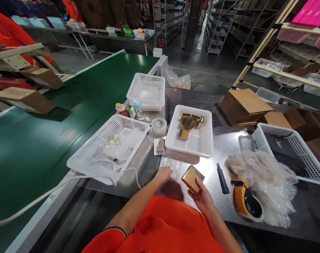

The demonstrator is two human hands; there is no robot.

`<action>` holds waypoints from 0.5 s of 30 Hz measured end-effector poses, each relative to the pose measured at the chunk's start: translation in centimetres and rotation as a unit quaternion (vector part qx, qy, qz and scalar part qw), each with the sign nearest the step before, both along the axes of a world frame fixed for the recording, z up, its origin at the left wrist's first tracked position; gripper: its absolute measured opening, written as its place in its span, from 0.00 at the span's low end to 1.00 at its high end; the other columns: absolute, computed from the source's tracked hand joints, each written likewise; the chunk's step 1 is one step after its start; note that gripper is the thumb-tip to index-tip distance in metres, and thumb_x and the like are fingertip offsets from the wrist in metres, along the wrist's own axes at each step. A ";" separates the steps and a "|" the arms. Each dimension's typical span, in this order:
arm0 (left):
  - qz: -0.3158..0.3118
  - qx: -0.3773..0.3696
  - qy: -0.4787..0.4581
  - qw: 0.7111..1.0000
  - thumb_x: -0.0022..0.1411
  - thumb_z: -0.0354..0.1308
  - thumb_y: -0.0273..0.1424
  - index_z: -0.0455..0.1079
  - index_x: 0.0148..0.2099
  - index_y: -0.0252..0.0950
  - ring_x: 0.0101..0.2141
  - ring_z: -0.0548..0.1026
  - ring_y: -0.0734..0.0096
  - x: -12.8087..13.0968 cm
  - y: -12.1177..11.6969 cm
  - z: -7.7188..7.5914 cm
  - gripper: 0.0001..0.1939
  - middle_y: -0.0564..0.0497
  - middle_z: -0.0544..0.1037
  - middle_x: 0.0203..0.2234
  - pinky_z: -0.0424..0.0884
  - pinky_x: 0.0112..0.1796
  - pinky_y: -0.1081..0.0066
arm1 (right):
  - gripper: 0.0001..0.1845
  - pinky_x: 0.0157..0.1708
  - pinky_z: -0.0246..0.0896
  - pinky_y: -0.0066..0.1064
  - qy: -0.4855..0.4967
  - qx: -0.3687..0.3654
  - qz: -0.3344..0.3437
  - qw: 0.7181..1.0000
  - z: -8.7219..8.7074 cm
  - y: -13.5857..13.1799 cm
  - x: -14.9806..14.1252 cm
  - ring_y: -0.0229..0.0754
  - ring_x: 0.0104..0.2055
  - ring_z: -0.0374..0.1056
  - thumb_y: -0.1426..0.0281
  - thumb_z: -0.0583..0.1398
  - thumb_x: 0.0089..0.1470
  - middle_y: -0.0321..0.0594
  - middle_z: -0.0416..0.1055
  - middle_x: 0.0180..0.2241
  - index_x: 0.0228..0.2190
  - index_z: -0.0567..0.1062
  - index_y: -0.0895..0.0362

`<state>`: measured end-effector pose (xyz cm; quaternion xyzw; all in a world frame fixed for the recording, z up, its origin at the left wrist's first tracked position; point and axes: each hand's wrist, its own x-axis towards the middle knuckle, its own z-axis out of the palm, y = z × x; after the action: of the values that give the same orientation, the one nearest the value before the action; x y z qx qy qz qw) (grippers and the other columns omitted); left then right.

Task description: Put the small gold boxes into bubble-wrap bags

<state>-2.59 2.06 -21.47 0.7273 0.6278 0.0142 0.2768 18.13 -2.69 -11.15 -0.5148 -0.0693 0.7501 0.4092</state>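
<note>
My right hand (200, 197) grips a small gold box (193, 178) above the steel table, thumb on its near side. At the left edge of a flat piece of bubble wrap (173, 164), my left hand (164, 174) has its fingers curled together on the wrap. Just beyond it lies a small white label card (159, 147). A white perforated basket (173, 144) in front of me holds several more gold boxes (187, 123). To the right of the held box rests a black utility knife (222, 179).
An orange tape dispenser (241, 198) and a heap of bubble wrap (265, 182) are at the right. Stacked cardboard (245, 105) stands behind them. A roll of clear tape (159, 126) sits between baskets. The green conveyor (96, 91) runs along the left, with a cable (57, 189) crossing its edge.
</note>
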 end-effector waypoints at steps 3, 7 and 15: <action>0.066 0.017 -0.022 0.997 0.64 0.49 0.24 0.73 0.37 0.33 0.41 0.73 0.61 1.1 -0.2 0.9 0.11 0.41 0.74 0.39 0.67 0.40 0.67 | 0.20 0.22 0.58 0.24 -0.101 0.025 0.020 0.994 -0.7 -0.5 -0.2 0.39 0.29 0.71 0.63 0.73 0.34 0.37 0.78 0.30 0.31 0.77 0.56; 0.118 0.049 -0.086 0.988 0.64 0.49 0.26 0.71 0.37 0.35 0.36 0.73 0.66 2.5 -0.7 3.1 0.09 0.47 0.75 0.34 0.64 0.37 0.70 | 0.22 0.26 0.60 0.30 -0.223 0.112 0.068 0.966 -2.3 -0.7 -1.3 0.44 0.31 0.70 0.58 0.71 0.33 0.40 0.77 0.31 0.31 0.77 0.57; 0.177 0.120 -0.207 0.955 0.66 0.43 0.26 0.65 0.36 0.35 0.31 0.71 0.70 2.5 -1.8 7.0 0.10 0.51 0.73 0.28 0.64 0.32 0.73 | 0.16 0.38 0.61 0.38 -0.618 0.441 0.157 0.632 -3.2 -1.0 -0.3 0.50 0.40 0.68 0.70 0.59 0.48 0.47 0.75 0.38 0.41 0.78 0.54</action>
<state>-0.07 0.25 -14.44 0.6131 0.6693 0.2887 0.3045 17.83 -3.69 -14.30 -0.5975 -0.7079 0.1897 0.3253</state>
